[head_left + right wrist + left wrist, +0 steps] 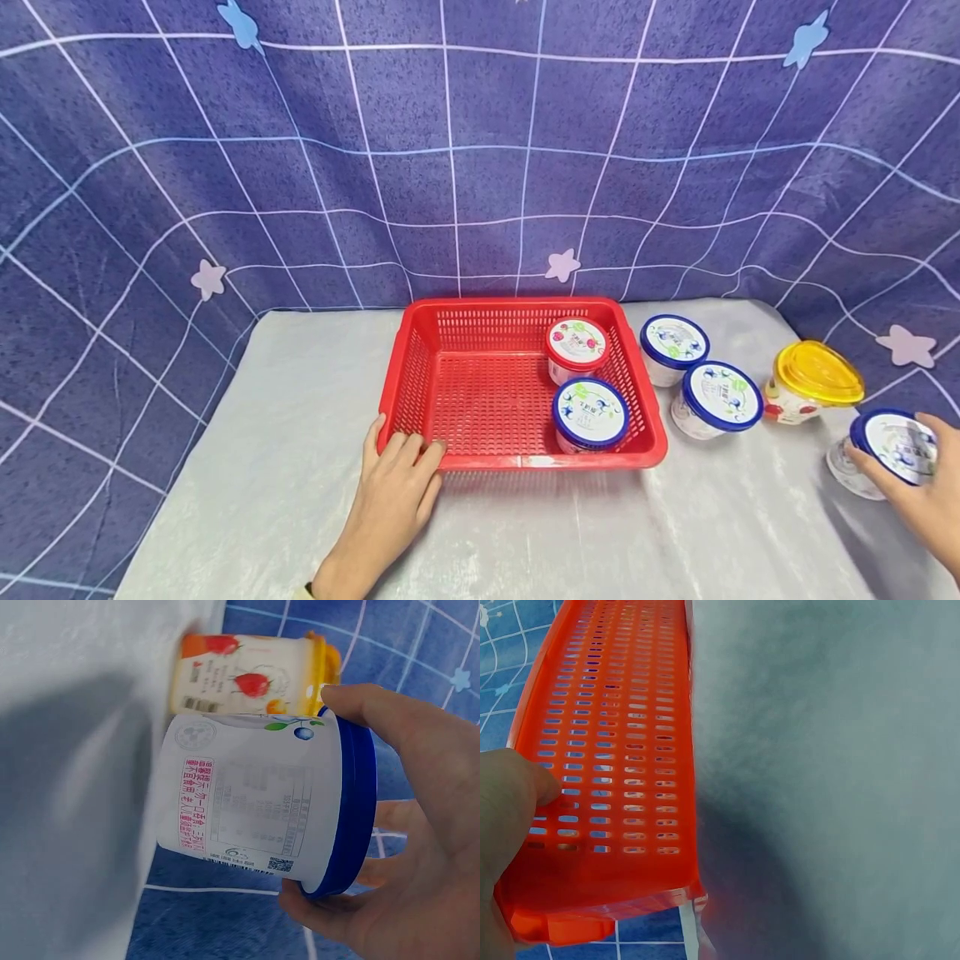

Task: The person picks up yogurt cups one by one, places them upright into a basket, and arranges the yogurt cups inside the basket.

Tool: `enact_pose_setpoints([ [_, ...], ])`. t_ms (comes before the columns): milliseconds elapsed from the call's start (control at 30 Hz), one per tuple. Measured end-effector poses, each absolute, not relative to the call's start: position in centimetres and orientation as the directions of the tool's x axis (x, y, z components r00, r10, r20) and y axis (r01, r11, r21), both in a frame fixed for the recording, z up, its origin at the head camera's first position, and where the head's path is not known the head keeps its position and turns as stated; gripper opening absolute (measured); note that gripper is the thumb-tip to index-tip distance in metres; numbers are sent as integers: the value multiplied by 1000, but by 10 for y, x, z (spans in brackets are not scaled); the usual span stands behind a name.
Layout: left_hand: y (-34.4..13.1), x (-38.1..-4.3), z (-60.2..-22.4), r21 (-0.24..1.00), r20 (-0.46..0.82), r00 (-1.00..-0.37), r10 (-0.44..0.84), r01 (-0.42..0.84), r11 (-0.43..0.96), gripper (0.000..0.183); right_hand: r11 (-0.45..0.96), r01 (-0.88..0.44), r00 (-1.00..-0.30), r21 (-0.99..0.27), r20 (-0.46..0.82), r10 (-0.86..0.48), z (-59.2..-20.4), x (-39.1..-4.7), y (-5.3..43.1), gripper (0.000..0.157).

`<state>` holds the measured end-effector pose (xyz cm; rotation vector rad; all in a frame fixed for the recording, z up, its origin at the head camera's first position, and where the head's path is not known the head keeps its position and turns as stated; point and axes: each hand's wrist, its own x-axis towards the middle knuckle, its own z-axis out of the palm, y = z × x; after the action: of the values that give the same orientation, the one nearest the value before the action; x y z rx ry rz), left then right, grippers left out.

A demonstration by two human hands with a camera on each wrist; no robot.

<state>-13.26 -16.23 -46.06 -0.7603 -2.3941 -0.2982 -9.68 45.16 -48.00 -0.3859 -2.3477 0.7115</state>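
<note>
My left hand (399, 487) grips the near left corner of a red plastic basket (480, 461), fingers hooked over the rim; the left wrist view shows the thumb against its slotted wall (615, 750). Inside the basket's right side stand a red-lidded tub (577, 343) and a blue-lidded tub (591, 412). At the far right, my right hand (918, 492) holds another blue-lidded tub (896, 450) by its lid, thumb on one side and fingers on the other. In the right wrist view this white tub (247, 795) shows printed text and a blueberry picture.
Two more blue-lidded tubs, one behind (673, 340) and one nearer (722, 396), stand just right of the basket. A yellow-lidded tub (817, 375) with strawberry pictures stands farther right. A grey-white cloth (285, 417) covers the table. A blue checked curtain (480, 183) rises behind.
</note>
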Motion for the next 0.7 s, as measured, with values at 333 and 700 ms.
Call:
enact_pose_setpoints([
  [333, -162, -134, -461, 41, 607, -657, 446, 587, 809, 25, 805, 46, -717, -592, 542, 440, -431, -86, 406, 101],
  [700, -162, -133, -460, 41, 608, -655, 449, 590, 806, 25, 796, -51, -608, -603, 651, 455, -409, -81, 383, 112],
])
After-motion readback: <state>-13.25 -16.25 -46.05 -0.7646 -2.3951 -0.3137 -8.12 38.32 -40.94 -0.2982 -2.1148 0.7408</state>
